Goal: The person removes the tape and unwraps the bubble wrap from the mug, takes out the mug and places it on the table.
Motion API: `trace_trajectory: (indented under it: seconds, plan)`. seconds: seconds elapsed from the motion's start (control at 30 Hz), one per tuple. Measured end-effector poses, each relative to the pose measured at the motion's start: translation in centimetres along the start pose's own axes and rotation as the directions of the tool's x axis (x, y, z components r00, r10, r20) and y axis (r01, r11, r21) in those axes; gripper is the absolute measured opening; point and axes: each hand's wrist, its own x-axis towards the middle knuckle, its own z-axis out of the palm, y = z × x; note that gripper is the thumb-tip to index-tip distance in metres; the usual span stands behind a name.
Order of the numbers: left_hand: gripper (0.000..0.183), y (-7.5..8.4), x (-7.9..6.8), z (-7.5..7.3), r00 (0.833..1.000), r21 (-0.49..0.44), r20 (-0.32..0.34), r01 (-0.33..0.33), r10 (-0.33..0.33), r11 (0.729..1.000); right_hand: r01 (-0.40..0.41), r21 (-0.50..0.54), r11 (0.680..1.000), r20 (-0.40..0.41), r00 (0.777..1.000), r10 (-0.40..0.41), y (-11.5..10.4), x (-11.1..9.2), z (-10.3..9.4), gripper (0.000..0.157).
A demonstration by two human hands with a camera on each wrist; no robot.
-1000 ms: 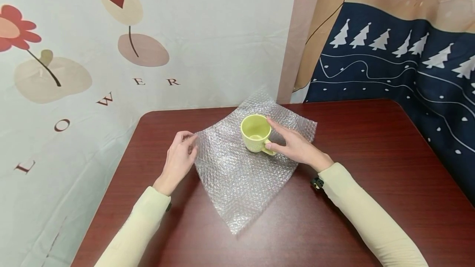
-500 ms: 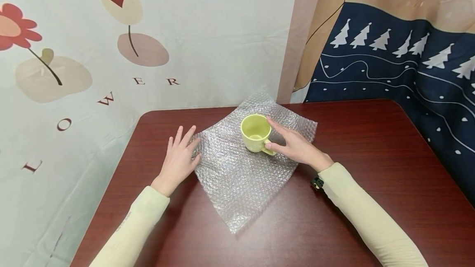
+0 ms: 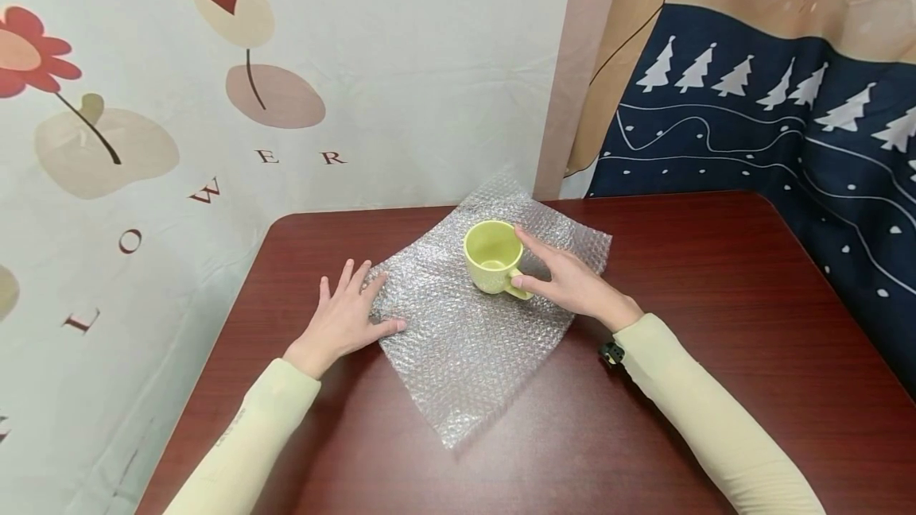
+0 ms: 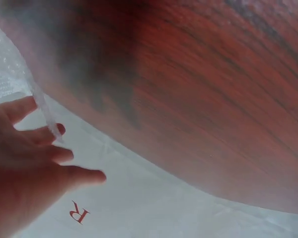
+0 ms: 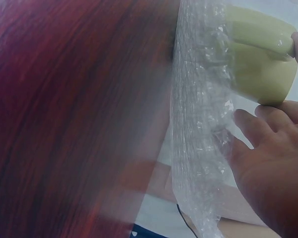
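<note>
A yellow-green mug (image 3: pixel 490 280) stands upright on a sheet of bubble wrap (image 3: pixel 468 364), its handle turned toward the near right. My right hand (image 3: pixel 574 283) holds the mug from the right, thumb at the handle and index finger near the rim; in the right wrist view, other fingertips meet its side (image 5: pixel 263 79). My left hand (image 3: pixel 342 323) lies with fingers spread at the left corner of the bubble wrap. The left wrist view shows the sheet's edge (image 4: pixel 42 106) across those fingers. Whether the left palm touches the table is hidden.
A dark red wooden table (image 3: pixel 723 300) carries the sheet. Behind it hangs a pale cloth (image 3: pixel 429 86) printed with flowers and letters. A dark blue cloth (image 3: pixel 716 129) with white trees hangs at the right, close to the table's edge.
My left hand has let go of the sheet's left corner, straightened its fingers and spread them there, thumb now farther onto the wrap. The right hand and mug have not moved.
</note>
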Motion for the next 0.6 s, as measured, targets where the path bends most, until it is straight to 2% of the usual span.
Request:
trace_trajectory:
  seconds: [0.23,0.6]
  plan:
    - [0.106,-0.28,-0.16,0.08,0.995,-0.015,0.096,0.006,-0.005,1.000,0.001,0.000,1.000,0.000,1.000,-0.001,0.05,-0.02,-0.04,0.087]
    - [0.107,-0.32,0.34,0.07,0.984,-0.028,0.174,0.026,-0.021,0.999,0.002,0.004,1.000,0.000,1.000,-0.002,0.26,-0.02,-0.05,0.088]
